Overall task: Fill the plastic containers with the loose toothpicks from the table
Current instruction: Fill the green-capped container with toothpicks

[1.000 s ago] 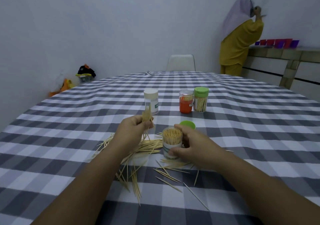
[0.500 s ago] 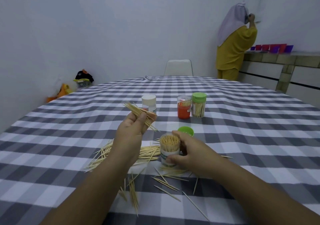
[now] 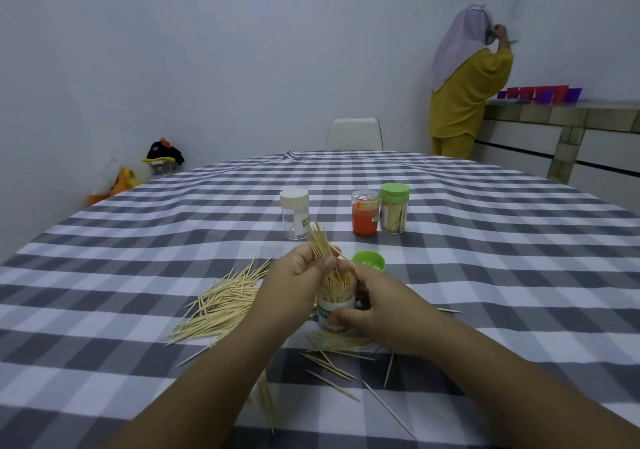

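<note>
Head view: the left hand (image 3: 294, 275) pinches a bundle (image 3: 320, 244) of toothpicks, tilted, its lower ends at the mouth of the open jar (image 3: 335, 301). The right hand (image 3: 375, 306) grips that jar, which stands on the checked worktop (image 3: 485, 275) packed with upright toothpicks. Loose toothpicks (image 3: 221, 306) lie in a heap left of the hands, with more scattered in front of the jar. A green lid (image 3: 369, 261) lies just behind the jar. Farther back stand 3 jars: white-capped (image 3: 294, 213), orange (image 3: 365, 212) and green-capped (image 3: 394, 208), the last 2 touching.
</note>
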Demonstrator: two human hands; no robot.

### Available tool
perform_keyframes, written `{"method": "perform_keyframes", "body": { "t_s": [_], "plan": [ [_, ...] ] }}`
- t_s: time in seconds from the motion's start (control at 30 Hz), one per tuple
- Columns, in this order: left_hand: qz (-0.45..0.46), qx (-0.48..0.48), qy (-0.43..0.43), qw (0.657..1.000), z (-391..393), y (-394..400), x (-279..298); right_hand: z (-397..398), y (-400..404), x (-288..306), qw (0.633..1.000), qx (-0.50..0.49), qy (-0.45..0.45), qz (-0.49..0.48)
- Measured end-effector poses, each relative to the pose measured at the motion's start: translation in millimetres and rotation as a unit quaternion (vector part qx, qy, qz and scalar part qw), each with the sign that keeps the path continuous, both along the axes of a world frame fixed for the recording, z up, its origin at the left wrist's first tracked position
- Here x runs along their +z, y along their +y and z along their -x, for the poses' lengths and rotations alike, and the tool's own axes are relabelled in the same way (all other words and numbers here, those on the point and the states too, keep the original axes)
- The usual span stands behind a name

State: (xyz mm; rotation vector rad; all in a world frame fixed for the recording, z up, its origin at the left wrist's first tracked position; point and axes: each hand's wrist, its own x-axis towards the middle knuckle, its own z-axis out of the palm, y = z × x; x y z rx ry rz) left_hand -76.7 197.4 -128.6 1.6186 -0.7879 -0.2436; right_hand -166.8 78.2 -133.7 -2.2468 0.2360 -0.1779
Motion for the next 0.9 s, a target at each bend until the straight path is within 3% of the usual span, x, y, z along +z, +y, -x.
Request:
{"method": "perform_keyframes", "body": {
  "t_s": [0.17,0.33,0.67,0.9],
  "plan": [
    [-0.016,-0.006,0.006,1.0,-1,1,0,-1,-1,-1,1.0,-0.001,-0.002,0.002],
    [0.0,-0.013,0.026,1.0,1,3,5,-2,-7,-3,0.997,-0.002,-0.005,-0.071],
    [-0.005,-0.021,0.017,1.0,0,5,5,2,-4,9,0.983,-0.032,-0.099,-0.154],
    [-0.011,-0.031,0.014,0.999,0,5,4,-4,-9,-1,0.972,-0.078,-0.089,-0.204]
  ]
}}
